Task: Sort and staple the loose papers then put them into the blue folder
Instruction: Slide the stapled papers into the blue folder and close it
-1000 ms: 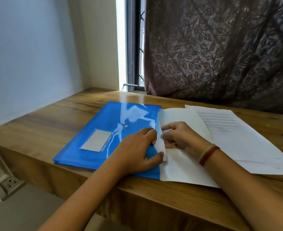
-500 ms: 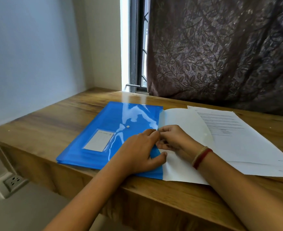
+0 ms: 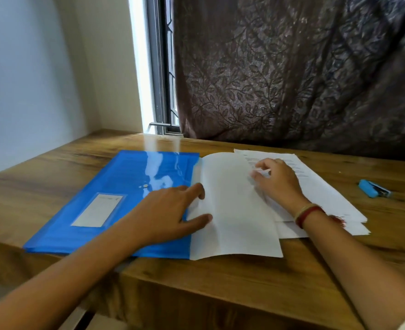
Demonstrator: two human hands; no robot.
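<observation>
At the right edge of the blue folder [image 3: 115,191], the left hand [image 3: 165,210] lay spread on light, floppy papers [image 3: 234,215], probably best pinched at a corner; the grip of the right hand [image 3: 280,184] was unclear.

On my feed the left forearm [image 3: 61,282] ran in bare from the lower left corner, angled up and to the right, with the wrist straight. The left hand [image 3: 170,210] lay palm down, its fingers straight and slightly fanned. I could see the index finger [image 3: 196,190] stretched forward and the thumb [image 3: 200,221] splayed out to the right, a wide gap between them. The right forearm [image 3: 353,263] ran in from the lower right corner, angled up and to the left. The right hand [image 3: 280,184] sat knuckles up, farther forward than the left, its fingers [image 3: 262,166] curled under. Blur hid the fingertips, so I could not tell whether they held anything. The two hands were apart.
</observation>
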